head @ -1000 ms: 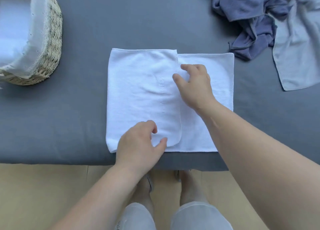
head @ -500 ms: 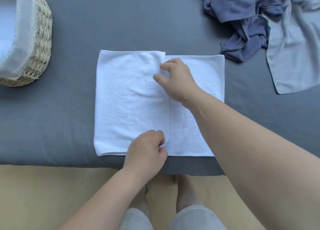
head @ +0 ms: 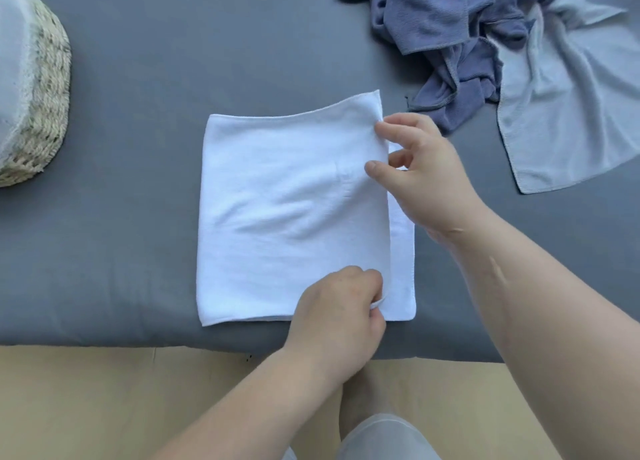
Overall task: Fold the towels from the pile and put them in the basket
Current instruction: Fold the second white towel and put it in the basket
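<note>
Two hands work one white rectangular terry towel [head: 284, 217], which lies folded by the near edge of the grey-covered desk [head: 173, 61].
- Left hand [head: 337, 307]: fingers curled, pinching the top layer's near corner at the towel's 5 o'clock.
- Right hand [head: 422, 175]: thumb and forefinger pinching the far corner at 1 o'clock.
- Lower layer: a narrow strip shows at 3 o'clock.
- Crumpled pile of blue-violet and pale grey towels [head: 485, 43]: desk's 1 o'clock.
- Woven straw basket with white liner [head: 45, 88]: 10 o'clock.
</note>
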{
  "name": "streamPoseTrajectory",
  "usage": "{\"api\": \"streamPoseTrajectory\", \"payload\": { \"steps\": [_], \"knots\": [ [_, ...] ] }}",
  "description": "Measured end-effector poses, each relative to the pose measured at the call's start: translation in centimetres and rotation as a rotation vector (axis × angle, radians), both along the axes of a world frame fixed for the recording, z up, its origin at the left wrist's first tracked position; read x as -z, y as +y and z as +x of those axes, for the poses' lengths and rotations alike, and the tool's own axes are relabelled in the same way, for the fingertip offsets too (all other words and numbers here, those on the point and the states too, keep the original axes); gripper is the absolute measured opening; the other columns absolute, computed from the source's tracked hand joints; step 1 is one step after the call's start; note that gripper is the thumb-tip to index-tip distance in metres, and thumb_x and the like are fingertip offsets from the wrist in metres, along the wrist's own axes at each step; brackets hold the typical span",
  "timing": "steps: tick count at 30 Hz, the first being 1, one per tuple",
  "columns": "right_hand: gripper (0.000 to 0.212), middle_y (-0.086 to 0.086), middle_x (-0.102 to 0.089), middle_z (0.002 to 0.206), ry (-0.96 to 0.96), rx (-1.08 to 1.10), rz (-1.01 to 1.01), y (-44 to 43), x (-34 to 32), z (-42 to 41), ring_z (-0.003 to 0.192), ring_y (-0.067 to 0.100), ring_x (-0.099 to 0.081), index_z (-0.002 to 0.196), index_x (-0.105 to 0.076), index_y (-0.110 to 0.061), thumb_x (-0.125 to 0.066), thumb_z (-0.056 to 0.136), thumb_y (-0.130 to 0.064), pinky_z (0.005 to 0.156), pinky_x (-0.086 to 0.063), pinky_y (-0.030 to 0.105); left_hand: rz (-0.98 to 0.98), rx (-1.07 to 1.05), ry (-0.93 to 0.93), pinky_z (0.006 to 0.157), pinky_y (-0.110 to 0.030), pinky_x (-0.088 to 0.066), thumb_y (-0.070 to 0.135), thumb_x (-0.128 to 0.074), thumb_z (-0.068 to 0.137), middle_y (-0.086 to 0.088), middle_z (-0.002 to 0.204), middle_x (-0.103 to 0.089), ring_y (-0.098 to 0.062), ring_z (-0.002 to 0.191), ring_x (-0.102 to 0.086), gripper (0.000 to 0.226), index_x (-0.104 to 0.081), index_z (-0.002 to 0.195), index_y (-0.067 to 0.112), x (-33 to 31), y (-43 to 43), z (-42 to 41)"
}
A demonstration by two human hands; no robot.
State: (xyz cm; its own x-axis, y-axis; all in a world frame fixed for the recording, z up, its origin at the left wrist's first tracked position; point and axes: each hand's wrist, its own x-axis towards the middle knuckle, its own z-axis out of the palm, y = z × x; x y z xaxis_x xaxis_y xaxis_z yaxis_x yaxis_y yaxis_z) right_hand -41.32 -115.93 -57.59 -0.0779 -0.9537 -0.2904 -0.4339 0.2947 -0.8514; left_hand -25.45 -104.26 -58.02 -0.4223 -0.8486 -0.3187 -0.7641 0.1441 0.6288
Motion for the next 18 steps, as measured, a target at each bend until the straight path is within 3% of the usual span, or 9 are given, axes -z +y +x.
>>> {"api": "streamPoseTrajectory", "payload": {
  "steps": [3,6,14,18],
  "knots": [
    [0.053,-0.014,-0.038,0.144,0.038,-0.048,0.16,0.5,3.3,-1.6,0.079,0.01,-0.057,0.14,-0.055,-0.013,-0.072,0.091,-0.02,0.066,-0.043,0.008,0.131,0.04,-0.16,0.063,-0.038,-0.042,0.01,-0.052,0.081,0.002,0.08,-0.05,-0.025,0.077,-0.049,0.006,-0.051,0.081,0.016,3.2,-0.2,-1.8],
    [0.057,-0.015,-0.035,0.147,0.029,-0.084,0.173,0.9,4.7,-2.1,0.077,0.01,-0.054,0.144,-0.05,-0.01,-0.071,0.092,-0.024,0.07,-0.042,0.006,0.148,0.036,-0.219,0.066,-0.036,-0.044,0.011,-0.052,0.081,0.001,0.085,-0.053,-0.024,0.081,-0.051,0.007,-0.054,0.086,0.016,4.1,-0.4,-2.4],
    [0.05,-0.015,-0.041,0.142,-0.156,-0.026,0.01,1.3,-0.2,-2.7,0.077,0.007,-0.062,0.142,-0.053,-0.013,-0.067,0.094,-0.012,0.082,-0.052,0.019,0.087,-0.061,0.066,0.053,-0.027,-0.038,0.017,-0.055,0.069,0.006,0.065,-0.044,-0.016,0.066,-0.045,0.011,-0.047,0.07,0.024,-1.8,0.1,-1.7],
    [0.048,-0.015,-0.041,0.141,-0.188,0.016,-0.023,2.0,-1.1,-4.1,0.076,0.005,-0.063,0.141,-0.054,-0.013,-0.067,0.095,-0.012,0.087,-0.057,0.032,0.086,-0.035,0.143,0.051,-0.033,-0.04,0.014,-0.054,0.066,0.006,0.064,-0.044,-0.016,0.064,-0.045,0.011,-0.048,0.069,0.023,-2.5,0.8,-3.0]
  ]
}}
